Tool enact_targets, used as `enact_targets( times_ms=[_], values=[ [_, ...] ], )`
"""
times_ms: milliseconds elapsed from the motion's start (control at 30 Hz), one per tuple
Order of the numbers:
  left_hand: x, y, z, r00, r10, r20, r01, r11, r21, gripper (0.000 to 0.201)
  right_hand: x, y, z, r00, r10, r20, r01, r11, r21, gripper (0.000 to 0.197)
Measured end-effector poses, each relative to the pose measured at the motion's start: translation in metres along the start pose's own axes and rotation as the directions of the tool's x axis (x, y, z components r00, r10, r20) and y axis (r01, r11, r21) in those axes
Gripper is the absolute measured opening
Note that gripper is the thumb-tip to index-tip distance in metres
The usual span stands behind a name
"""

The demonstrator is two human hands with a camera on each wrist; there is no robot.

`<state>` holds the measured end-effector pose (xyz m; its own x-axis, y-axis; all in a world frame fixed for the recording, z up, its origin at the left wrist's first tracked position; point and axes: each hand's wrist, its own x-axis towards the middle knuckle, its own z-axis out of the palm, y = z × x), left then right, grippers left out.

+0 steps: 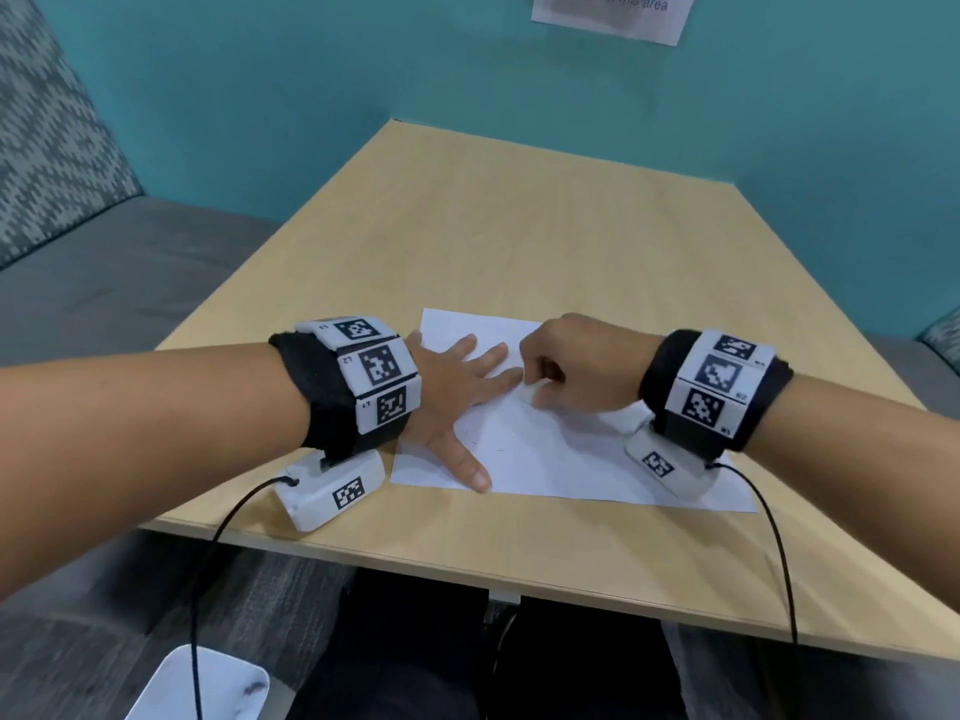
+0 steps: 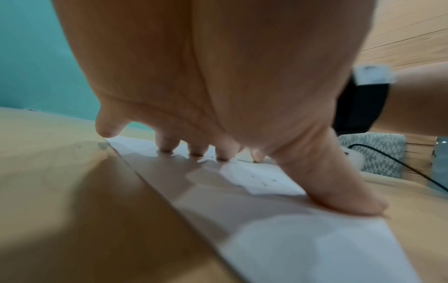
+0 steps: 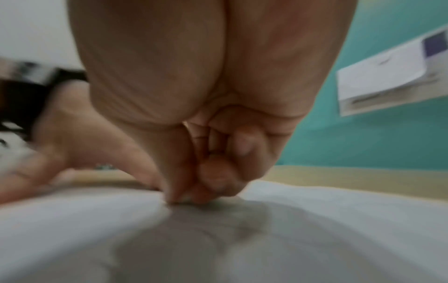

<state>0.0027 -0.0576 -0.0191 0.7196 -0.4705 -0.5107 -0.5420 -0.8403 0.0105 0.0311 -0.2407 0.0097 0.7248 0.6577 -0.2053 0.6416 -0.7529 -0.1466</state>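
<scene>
A white sheet of paper (image 1: 561, 449) with faint pencil marks lies on the wooden table (image 1: 519, 226) near its front edge. My left hand (image 1: 452, 397) lies flat on the sheet's left part, fingers spread and straight. In the left wrist view its fingertips (image 2: 197, 150) and thumb press the paper (image 2: 303, 239) down. My right hand (image 1: 540, 381) is curled just right of the left fingertips and pinches a small white eraser (image 1: 530, 393) against the sheet. The right wrist view shows the pinching fingertips (image 3: 179, 193) down on the paper (image 3: 327, 220); the eraser is mostly hidden there.
A teal wall (image 1: 727, 122) stands behind the table, with a paper notice (image 1: 613, 18) stuck on it. A grey patterned seat (image 1: 52, 174) is at the left. A white object (image 1: 208, 683) lies low at the bottom left. Black cables hang from both wrist units over the table's front edge.
</scene>
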Motion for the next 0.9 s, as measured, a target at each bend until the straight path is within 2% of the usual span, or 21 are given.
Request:
enact_targets(
  times_ms=[67,133,200,333,400,467,500,633,700,800,900],
  values=[
    [0.0,0.0,-0.001,1.0,0.0,0.002,0.0,1.0,0.005,0.12,-0.003,-0.005,0.002,1.0,-0.019,0.002,0.019,1.0,0.01,0.004],
    [-0.001,-0.001,-0.001,1.0,0.02,0.001,-0.02,1.0,-0.019,0.11,-0.013,-0.027,0.012,0.987,-0.128,0.093,0.125,0.991,0.036,0.002],
    [0.0,-0.001,-0.001,0.999,0.035,-0.004,-0.035,0.999,-0.032,0.103,-0.016,-0.03,0.016,0.976,-0.17,0.135,0.164,0.985,0.056,0.008],
    [0.001,-0.001,0.0,1.0,-0.014,0.024,0.013,1.0,0.026,0.122,-0.003,0.0,0.001,1.0,-0.009,0.001,0.009,1.0,-0.007,0.007],
    [0.0,0.0,-0.001,1.0,-0.002,0.018,0.002,1.0,0.008,0.118,-0.008,-0.012,0.005,0.998,-0.055,0.042,0.056,0.998,-0.003,0.002],
    [-0.001,-0.002,-0.001,1.0,0.028,0.011,-0.027,0.999,-0.03,0.109,-0.018,-0.033,0.014,0.979,-0.146,0.143,0.141,0.989,0.04,0.019],
    [0.0,-0.002,-0.002,0.999,0.031,0.013,-0.03,0.999,-0.035,0.108,-0.018,-0.033,0.015,0.977,-0.152,0.149,0.146,0.988,0.05,0.023],
    [0.0,-0.001,-0.002,1.0,-0.019,0.022,0.018,1.0,0.023,0.123,-0.006,0.003,-0.002,1.0,0.023,0.005,-0.023,0.999,-0.026,0.005],
    [-0.001,-0.001,-0.003,1.0,-0.02,0.013,0.02,0.999,0.026,0.123,-0.008,0.001,0.001,1.0,0.003,0.01,-0.002,1.0,-0.024,0.004],
    [0.0,-0.001,-0.002,1.0,0.016,-0.004,-0.016,1.0,0.019,0.121,-0.017,-0.016,0.011,0.991,-0.094,0.098,0.093,0.996,0.008,0.011],
    [-0.001,-0.001,-0.002,1.0,-0.016,0.013,0.015,0.999,0.028,0.124,-0.012,0.007,0.003,1.0,0.004,0.012,-0.004,1.0,-0.013,0.004]
  ],
)
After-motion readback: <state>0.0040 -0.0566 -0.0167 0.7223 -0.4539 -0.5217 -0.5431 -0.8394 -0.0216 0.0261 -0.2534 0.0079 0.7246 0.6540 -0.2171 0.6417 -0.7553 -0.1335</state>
